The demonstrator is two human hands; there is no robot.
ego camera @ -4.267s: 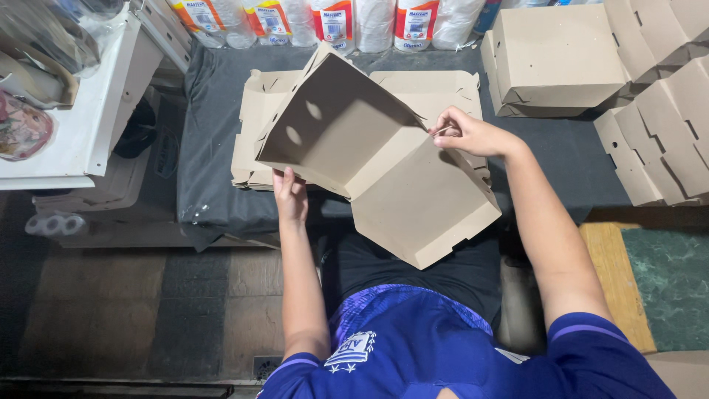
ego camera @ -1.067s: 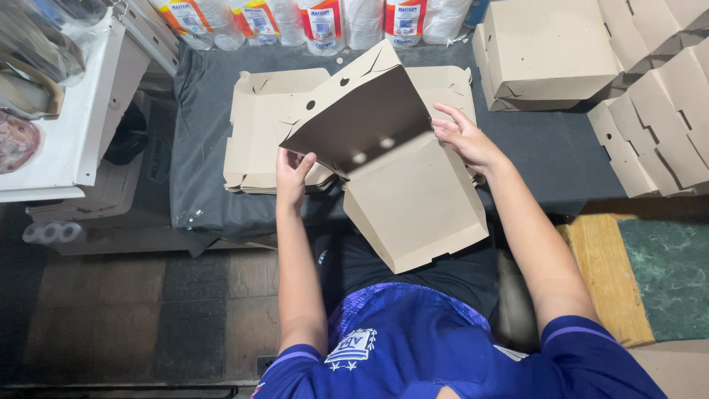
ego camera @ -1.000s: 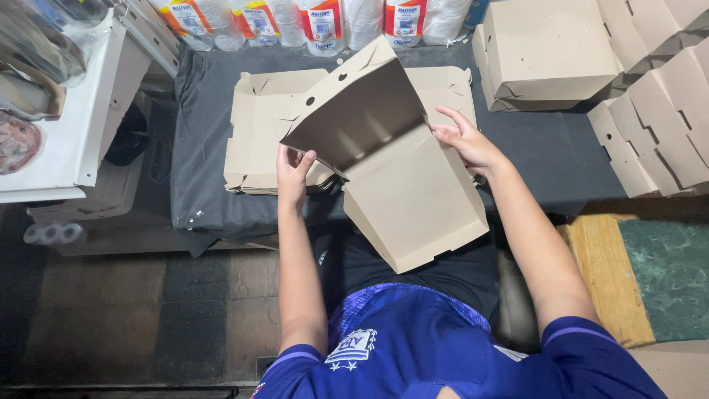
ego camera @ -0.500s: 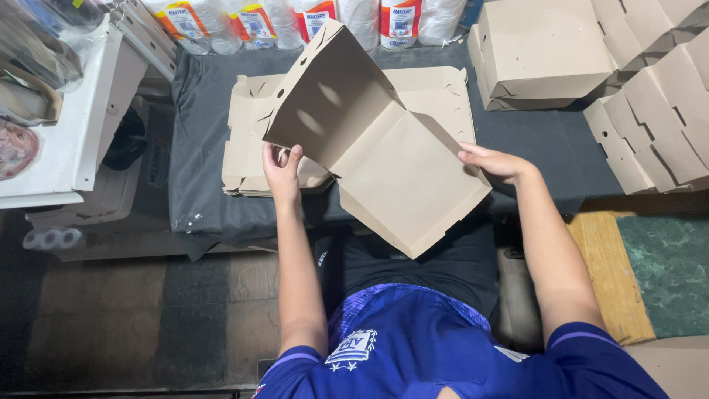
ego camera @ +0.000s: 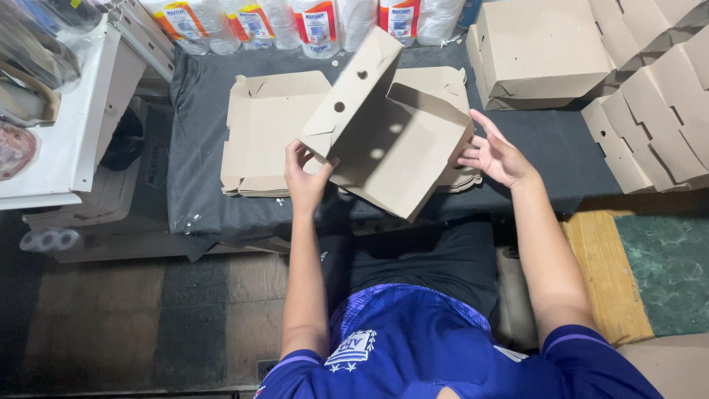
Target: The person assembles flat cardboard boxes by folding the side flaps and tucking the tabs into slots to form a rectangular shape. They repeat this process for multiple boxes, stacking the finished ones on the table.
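A brown cardboard box blank [ego camera: 384, 140], partly folded with its side flaps raised, hangs in the air over the dark cloth-covered table [ego camera: 199, 177]. My left hand [ego camera: 304, 176] grips its lower left corner. My right hand [ego camera: 498, 154] is at the box's right side wall, fingers spread, touching or just off it. Under the box lies a stack of flat cardboard blanks [ego camera: 266, 133].
Folded cardboard boxes [ego camera: 543, 52] stand at the table's back right, with more piled at the far right [ego camera: 657, 111]. Plastic bottles [ego camera: 251, 22] line the back edge. A white table [ego camera: 81, 125] stands to the left. A green mat [ego camera: 665, 273] lies on the floor at right.
The box has been folded further: its right side wall now stands up. My right hand has moved from the lower right edge up to that side wall. My left hand keeps its grip.
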